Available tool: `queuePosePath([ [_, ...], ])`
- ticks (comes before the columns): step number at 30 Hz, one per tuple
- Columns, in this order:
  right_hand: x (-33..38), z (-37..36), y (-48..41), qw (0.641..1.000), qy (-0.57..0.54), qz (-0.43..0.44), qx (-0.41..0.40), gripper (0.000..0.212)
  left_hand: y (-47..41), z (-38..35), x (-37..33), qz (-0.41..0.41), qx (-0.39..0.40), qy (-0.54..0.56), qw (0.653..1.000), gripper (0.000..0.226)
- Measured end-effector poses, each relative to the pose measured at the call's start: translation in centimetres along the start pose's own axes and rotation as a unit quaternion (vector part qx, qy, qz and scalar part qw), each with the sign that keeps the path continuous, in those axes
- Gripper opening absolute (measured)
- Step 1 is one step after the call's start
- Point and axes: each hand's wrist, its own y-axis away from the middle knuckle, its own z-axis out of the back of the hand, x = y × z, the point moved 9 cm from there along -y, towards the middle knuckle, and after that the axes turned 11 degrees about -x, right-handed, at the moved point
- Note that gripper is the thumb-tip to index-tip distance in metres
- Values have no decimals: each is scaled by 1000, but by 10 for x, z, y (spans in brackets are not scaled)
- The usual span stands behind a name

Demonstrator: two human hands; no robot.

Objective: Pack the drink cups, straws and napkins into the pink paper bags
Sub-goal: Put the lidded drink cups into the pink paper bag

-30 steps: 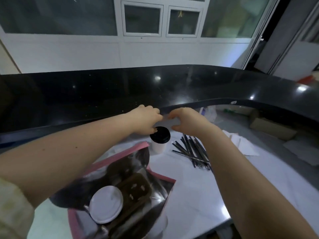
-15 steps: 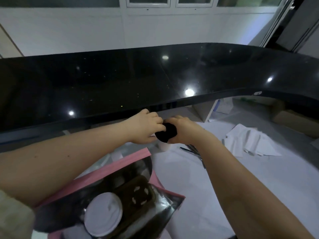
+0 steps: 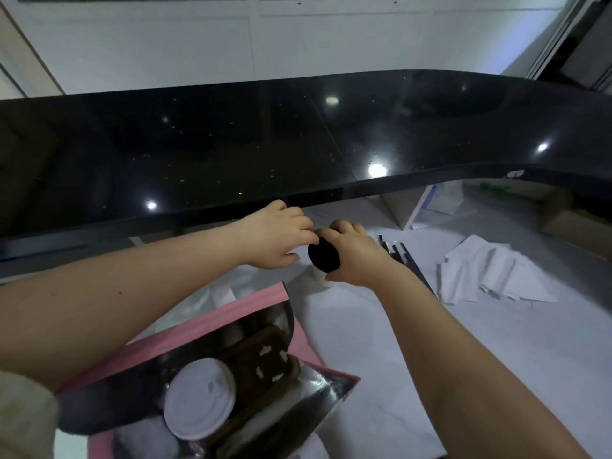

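Nearest, the pink paper bag (image 3: 212,323) stands open on the tabletop (image 3: 364,352) with one white-lidded cup (image 3: 198,397) already seated in a brown cardboard holder (image 3: 265,362); the slot beside it looks free, so the packing is, I judge, only started. Further out, the right hand (image 3: 352,258) is wrapped round a black-lidded cup (image 3: 324,258), thumb under its white body, the lid tipped toward the camera. The left hand (image 3: 281,236) has its fingers curled with the tips at the lid's edge (whether it pinches the lid or only steadies it, I cannot tell). Beyond the right wrist lie the dark straws (image 3: 399,255), and farther right the white napkins (image 3: 490,276), both loose on the tabletop and not yet in the bag.

A second ago this cup stood upright on the tabletop with both hands just above its lid. Half a second ago the right hand closed on it, and now the cup is tilted and seems lifted.
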Motion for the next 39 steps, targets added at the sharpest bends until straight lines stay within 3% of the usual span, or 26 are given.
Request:
queuePosePath([
  [4,6,23,18,1000,12,15,-20,80,4,24,1,26,-10,16,999,50],
  [14,47,115,47,990,46,63,-114,85,60,109,14,129,-130,4,983,46],
  [24,143,191,74,970,-55,162,-174,86,166,166,27,291,-202,20,935,41],
  [33,215,182,117,959,-112,253,-69,82,262,150,-13,415,-189,53,889,39],
  [39,231,159,142,947,-136,290,-15,79,289,135,-56,460,-235,229,825,18],
])
